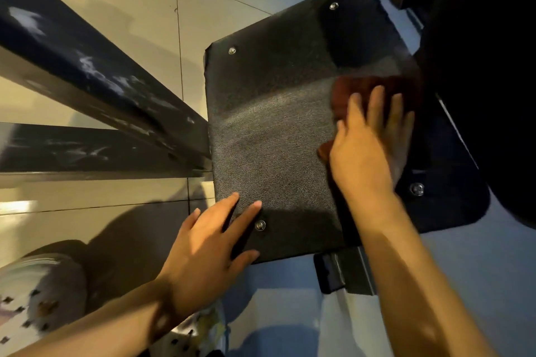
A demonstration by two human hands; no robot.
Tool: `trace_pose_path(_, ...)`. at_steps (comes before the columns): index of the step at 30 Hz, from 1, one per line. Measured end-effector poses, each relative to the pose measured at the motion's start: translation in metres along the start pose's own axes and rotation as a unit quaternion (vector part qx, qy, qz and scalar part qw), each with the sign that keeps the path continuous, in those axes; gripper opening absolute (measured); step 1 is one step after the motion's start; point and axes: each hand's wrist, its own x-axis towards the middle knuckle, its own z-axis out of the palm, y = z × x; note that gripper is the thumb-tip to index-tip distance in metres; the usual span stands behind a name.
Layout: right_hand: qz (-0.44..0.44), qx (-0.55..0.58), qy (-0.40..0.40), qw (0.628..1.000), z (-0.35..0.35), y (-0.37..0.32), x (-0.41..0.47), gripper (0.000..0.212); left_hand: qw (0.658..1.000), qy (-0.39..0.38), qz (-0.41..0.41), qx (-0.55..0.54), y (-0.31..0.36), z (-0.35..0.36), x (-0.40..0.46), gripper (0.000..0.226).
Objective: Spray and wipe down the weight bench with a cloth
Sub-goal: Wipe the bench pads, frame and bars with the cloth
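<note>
Right grip: the right hand (368,148) lay flat with fingers spread, pressing the cloth (359,90) down, not curled round it.
Left grip: the left hand (208,243) rested open, fingers straight, on the pad's near corner beside a metal stud (260,225).
Cloth: reddish-brown, bunched under the right fingers, on the right part of the pad.
Bench: the black textured bench pad (275,139) carried both hands.
Frame: a scuffed dark metal beam (87,72) ran at left.
Floor: pale tiles (139,3) beneath.

The right hand (368,151) hides much of the blurred brown cloth (359,90).
</note>
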Motion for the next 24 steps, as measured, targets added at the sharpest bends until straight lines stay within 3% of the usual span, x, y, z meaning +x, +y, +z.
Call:
trace_pose_path(5,-0.173,0.002,-0.070,0.982,0.026,-0.062,-0.061,0.057,0.997,0.004,-0.028,-0.077,0.001,0.002,0.002,0.069)
trace_pose_path(8,-0.217,0.025,-0.091,0.971,0.022,-0.050,-0.057,0.051,0.997,0.019,-0.024,-0.071,0.001,0.003,0.002,0.068)
trace_pose_path(15,0.001,0.022,-0.036,0.999,-0.035,0.070,-0.049,0.047,0.994,0.018,-0.048,-0.091,0.002,0.009,0.000,0.075)
trace_pose_path(18,0.019,-0.007,0.003,1.000,-0.029,0.078,-0.072,0.048,0.994,0.022,-0.049,-0.095,0.004,0.011,-0.001,0.073)
trace_pose_path(20,0.028,-0.035,-0.023,0.999,-0.025,0.074,-0.066,0.051,0.993,0.020,-0.056,-0.104,0.005,0.012,-0.002,0.074)
trace_pose_path(24,-0.025,-0.058,-0.025,0.998,-0.016,0.062,-0.035,0.053,0.993,0.031,-0.047,-0.104,0.005,0.014,-0.004,0.070)
